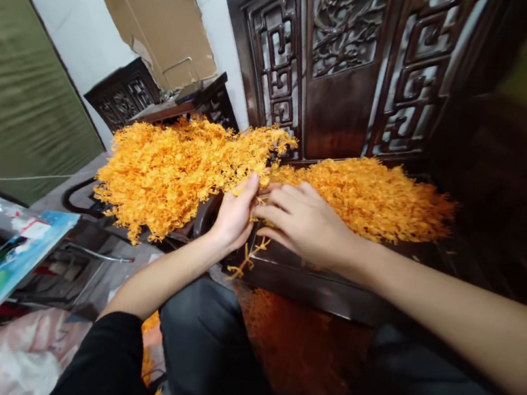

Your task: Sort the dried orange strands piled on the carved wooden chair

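Observation:
My left hand [235, 216] is closed at the narrow end of a big bunch of frilly orange sprigs [163, 172], its thumb on top. The bunch spreads out to the left, past the bench's armrest. My right hand [302, 223] meets the left one, fingers curled around the orange stems between them; its exact grip is partly hidden. A loose orange sprig [249, 258] hangs below both hands. Behind my right hand, a second orange heap [377, 198] lies along the dark wooden seat [328, 293].
A carved dark wooden backrest [338, 110] rises behind the heap. Cardboard [149, 2] leans on the wall at upper left. At lower left stand a blue-topped table [7, 285] and a pale pink cloth or bag [17, 352]. More orange pieces [149, 345] lie by my leg.

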A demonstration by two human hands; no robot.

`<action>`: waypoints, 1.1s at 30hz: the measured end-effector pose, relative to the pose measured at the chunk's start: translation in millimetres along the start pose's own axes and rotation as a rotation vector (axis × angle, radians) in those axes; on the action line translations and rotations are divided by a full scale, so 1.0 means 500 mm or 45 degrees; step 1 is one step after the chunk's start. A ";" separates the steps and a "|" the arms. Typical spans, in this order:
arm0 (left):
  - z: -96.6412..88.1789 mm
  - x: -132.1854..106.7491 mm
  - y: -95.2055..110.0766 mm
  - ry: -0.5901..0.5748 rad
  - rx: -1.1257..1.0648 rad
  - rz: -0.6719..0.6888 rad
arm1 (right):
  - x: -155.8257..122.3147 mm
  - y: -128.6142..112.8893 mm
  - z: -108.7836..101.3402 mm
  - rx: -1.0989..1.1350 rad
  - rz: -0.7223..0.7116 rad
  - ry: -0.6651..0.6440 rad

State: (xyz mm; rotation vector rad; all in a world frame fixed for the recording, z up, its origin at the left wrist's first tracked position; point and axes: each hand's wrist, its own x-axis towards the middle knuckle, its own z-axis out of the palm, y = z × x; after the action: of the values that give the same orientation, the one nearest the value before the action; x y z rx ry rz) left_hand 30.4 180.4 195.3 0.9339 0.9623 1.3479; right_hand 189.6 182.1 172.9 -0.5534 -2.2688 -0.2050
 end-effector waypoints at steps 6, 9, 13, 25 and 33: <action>0.005 0.006 -0.022 0.039 0.106 -0.123 | -0.004 0.007 0.029 -0.119 -0.102 0.101; -0.003 0.009 -0.036 -0.010 0.282 -0.004 | -0.011 0.009 0.021 -0.117 -0.149 0.102; -0.024 0.041 -0.045 -0.143 0.604 0.201 | -0.016 -0.026 0.002 0.014 -0.270 0.143; -0.091 0.015 -0.020 -0.061 1.151 0.612 | -0.024 0.037 -0.058 0.963 0.832 0.504; -0.045 -0.009 -0.073 -0.310 1.161 0.692 | -0.045 0.066 -0.039 1.184 1.355 0.476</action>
State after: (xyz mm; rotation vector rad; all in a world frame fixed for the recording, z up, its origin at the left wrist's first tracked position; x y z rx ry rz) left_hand 21.6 174.9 153.2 2.1195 1.1929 1.1565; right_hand 231.0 198.1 168.9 -0.9770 -1.2340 1.1025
